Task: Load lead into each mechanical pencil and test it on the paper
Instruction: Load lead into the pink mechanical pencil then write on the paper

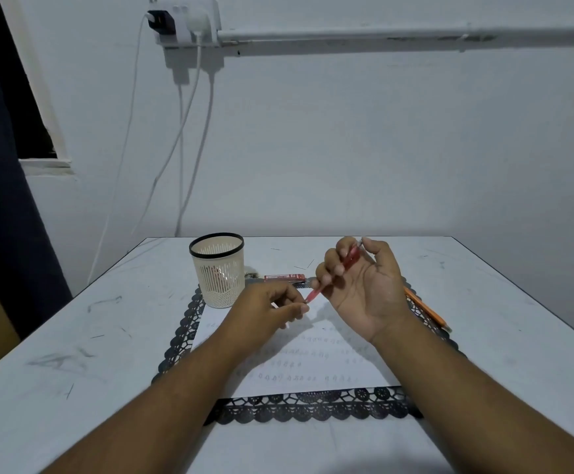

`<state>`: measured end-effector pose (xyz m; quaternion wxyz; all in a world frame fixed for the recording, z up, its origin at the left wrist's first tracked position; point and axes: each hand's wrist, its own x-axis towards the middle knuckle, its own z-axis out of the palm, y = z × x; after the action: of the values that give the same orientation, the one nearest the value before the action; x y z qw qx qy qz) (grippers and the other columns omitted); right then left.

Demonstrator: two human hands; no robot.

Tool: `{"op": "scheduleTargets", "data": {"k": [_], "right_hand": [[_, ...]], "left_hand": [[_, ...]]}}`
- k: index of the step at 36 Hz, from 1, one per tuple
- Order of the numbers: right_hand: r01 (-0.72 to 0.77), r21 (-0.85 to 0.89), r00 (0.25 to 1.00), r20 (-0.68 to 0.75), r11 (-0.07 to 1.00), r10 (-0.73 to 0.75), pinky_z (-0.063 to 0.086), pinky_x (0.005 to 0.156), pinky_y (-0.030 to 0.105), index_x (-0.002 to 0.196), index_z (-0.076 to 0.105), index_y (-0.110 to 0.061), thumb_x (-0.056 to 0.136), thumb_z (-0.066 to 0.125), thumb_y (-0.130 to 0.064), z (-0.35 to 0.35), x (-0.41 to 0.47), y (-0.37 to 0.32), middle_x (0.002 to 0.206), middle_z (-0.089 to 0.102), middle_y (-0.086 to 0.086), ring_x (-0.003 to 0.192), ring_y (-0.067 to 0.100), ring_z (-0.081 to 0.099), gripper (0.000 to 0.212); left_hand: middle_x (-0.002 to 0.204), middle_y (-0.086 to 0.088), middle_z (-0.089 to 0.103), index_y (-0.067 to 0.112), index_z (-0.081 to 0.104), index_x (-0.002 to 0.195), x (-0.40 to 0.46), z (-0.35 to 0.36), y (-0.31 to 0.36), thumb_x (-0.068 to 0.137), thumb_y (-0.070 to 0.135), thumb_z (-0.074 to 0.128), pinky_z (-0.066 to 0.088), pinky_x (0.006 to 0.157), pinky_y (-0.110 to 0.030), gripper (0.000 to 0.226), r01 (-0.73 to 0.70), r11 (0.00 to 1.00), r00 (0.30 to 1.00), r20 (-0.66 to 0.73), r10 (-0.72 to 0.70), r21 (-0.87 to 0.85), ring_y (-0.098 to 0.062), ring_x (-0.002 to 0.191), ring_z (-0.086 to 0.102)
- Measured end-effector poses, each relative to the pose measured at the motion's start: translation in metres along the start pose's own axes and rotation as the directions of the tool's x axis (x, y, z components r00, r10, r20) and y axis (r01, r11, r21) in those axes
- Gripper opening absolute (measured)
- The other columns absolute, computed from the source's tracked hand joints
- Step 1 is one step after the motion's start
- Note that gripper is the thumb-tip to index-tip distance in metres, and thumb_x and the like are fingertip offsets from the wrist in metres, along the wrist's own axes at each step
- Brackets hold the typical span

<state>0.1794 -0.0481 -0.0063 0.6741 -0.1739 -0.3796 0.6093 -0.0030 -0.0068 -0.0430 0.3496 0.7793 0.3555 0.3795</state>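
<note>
While the right hand (361, 285) holds the red mechanical pencil (333, 275) slantwise above the paper (313, 374), fingers wrapped on the barrel, the left hand (268, 309) is pinched narrow at the pencil's lower end. Whether a lead sits in that pinch: cannot tell, too fine to resolve.

Risks, as judged: a lead fed off-axis would likely snap; a dropped lead would be hard to find among the loose strands on the surface (107, 336) and against the black lace mat (313, 408). Tilting the pencil further could let loaded lead slide out.

Surroundings: red lead case (284, 277) lies on the mat behind the hands, beside the cream pencil cup (218, 270). An orange pencil (429, 311) lies at the mat's right edge, partly hidden by the right wrist. Paper already bears rows of test marks; both forearms cross over it, covering part of the writing area.
</note>
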Motion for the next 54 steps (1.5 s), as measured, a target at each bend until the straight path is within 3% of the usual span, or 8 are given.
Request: {"op": "scheduleTargets", "data": {"k": [4, 7, 12, 29, 54], "right_hand": [[0.0, 0.052, 0.993, -0.122, 0.999, 0.007, 0.05, 0.081, 0.045, 0.07, 0.055, -0.013, 0.099, 0.044, -0.036, 0.0006, 0.0033, 0.0011, 0.071, 0.053, 0.008, 0.067, 0.028, 0.057, 0.039], [-0.009, 0.104, 0.987, -0.158, 0.995, 0.026, 0.044, 0.075, 0.04, 0.066, 0.046, -0.015, 0.093, 0.046, -0.036, -0.0002, 0.0035, 0.0043, 0.067, 0.039, 0.004, 0.06, 0.023, 0.045, 0.034], [0.02, 0.142, 0.993, -0.118, 0.99, -0.003, 0.032, 0.063, 0.034, 0.064, 0.04, -0.017, 0.085, 0.046, -0.039, -0.0004, 0.001, 0.0039, 0.066, 0.03, 0.001, 0.059, 0.018, 0.03, 0.031], [0.038, 0.076, 0.995, -0.095, 0.996, -0.031, 0.026, 0.06, 0.034, 0.061, 0.031, -0.018, 0.082, 0.042, -0.032, 0.0003, -0.0015, 0.0018, 0.063, 0.022, 0.001, 0.064, 0.02, 0.015, 0.027], [0.016, 0.086, 1.0, 0.019, 0.996, -0.017, 0.024, 0.061, 0.034, 0.06, 0.035, -0.019, 0.081, 0.047, -0.035, -0.0076, 0.0003, 0.0008, 0.065, 0.018, 0.0, 0.061, 0.018, 0.019, 0.028]], "left_hand": [[0.074, 0.004, 0.073, 0.017, 0.075, 0.079, 0.0014, -0.0013, 0.0002, 0.089, 0.011, 0.079, 0.053, 0.06, -0.02, 0.012, -0.006, 1.0, 0.998, -0.056, 0.007, 0.027, -0.003, 0.064, 0.064], [0.074, 0.006, 0.072, 0.018, 0.075, 0.079, 0.0011, -0.0003, -0.0029, 0.087, 0.012, 0.08, 0.054, 0.061, -0.021, 0.012, -0.004, 0.999, 0.998, -0.056, 0.007, 0.05, -0.003, 0.065, 0.064], [0.078, 0.005, 0.075, 0.022, 0.078, 0.082, 0.0034, 0.0011, -0.0042, 0.089, 0.014, 0.078, 0.058, 0.068, -0.032, 0.01, 0.001, 0.999, 1.0, -0.016, 0.0, 0.034, -0.006, 0.069, 0.067], [0.08, 0.005, 0.076, 0.02, 0.079, 0.087, 0.0025, 0.0005, -0.0054, 0.093, 0.013, 0.074, 0.057, 0.067, -0.025, 0.01, -0.01, 0.999, 1.0, 0.01, 0.009, 0.036, -0.006, 0.071, 0.067], [0.079, 0.001, 0.075, 0.02, 0.077, 0.084, 0.0015, 0.0014, -0.0054, 0.093, 0.012, 0.074, 0.058, 0.068, -0.032, 0.013, -0.016, 1.0, 0.999, 0.04, 0.017, -0.021, -0.012, 0.071, 0.067]]}}
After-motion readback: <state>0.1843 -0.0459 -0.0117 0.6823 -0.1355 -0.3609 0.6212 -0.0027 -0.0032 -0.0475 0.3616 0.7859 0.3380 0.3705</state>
